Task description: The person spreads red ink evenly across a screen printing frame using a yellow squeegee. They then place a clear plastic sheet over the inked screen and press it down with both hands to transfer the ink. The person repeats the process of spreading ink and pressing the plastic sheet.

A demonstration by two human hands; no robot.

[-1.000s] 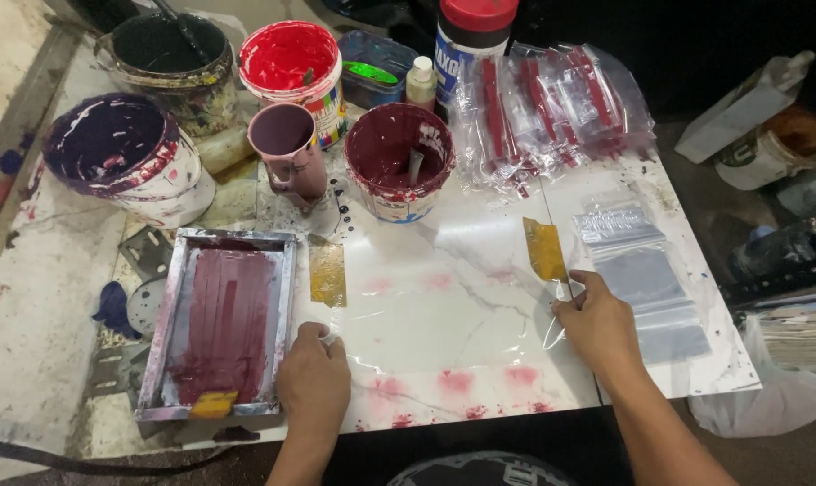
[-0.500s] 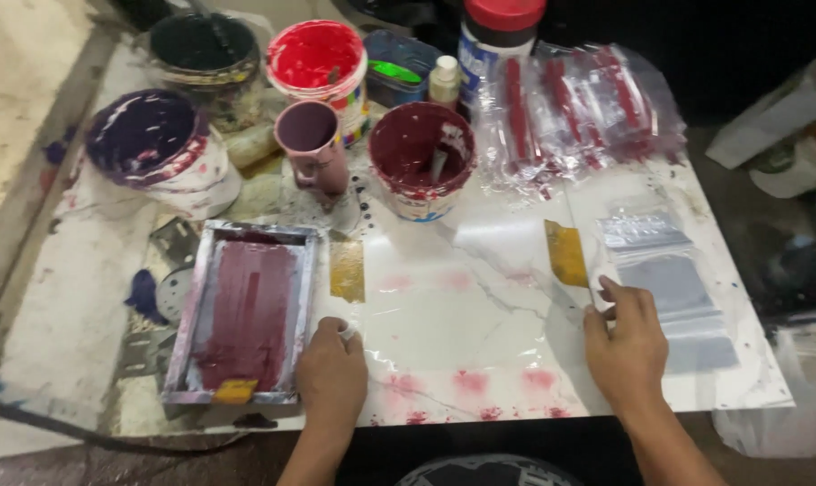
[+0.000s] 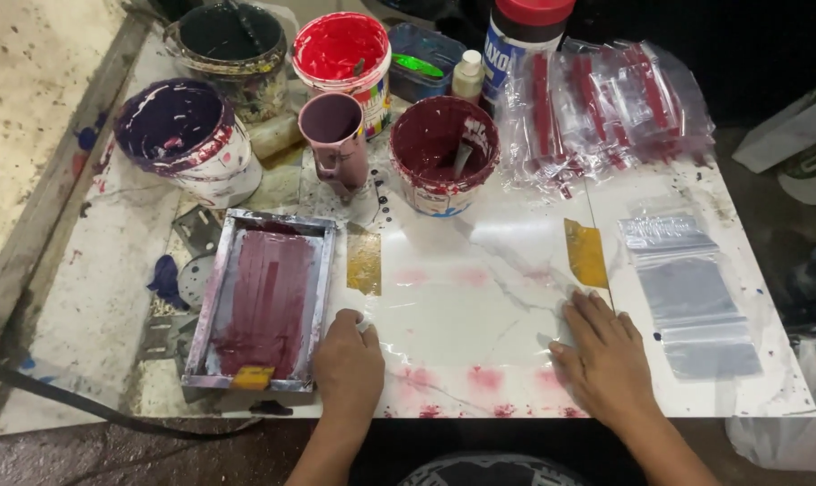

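My left hand (image 3: pixel 348 362) rests curled on the white marble-patterned board (image 3: pixel 466 306), knuckles up, with a scrap of something white peeking out at its one o'clock edge; I cannot tell whether I am gripping it or just pressing on it. Touching that hand at nine o'clock lies the metal-framed printing screen (image 3: pixel 262 301), its mesh smeared with dark maroon ink. My right hand (image 3: pixel 606 355) lies flat and open on the board, fingers spread, holding nothing. Just beyond its fingertips at twelve o'clock is a strip of yellow tape (image 3: pixel 586 253), and at two o'clock, near but apart, sits a stack of clear zip bags (image 3: pixel 691 297). A second yellow tape piece (image 3: pixel 365 262) lies at twelve o'clock from my left hand. Farther off at twelve o'clock stand the maroon ink tub (image 3: pixel 444 153), a small purple cup (image 3: pixel 334 135), a red ink tub (image 3: pixel 341 56) and a purple ink tub (image 3: pixel 185 137), with a heap of printed bags (image 3: pixel 606 108) at one o'clock.
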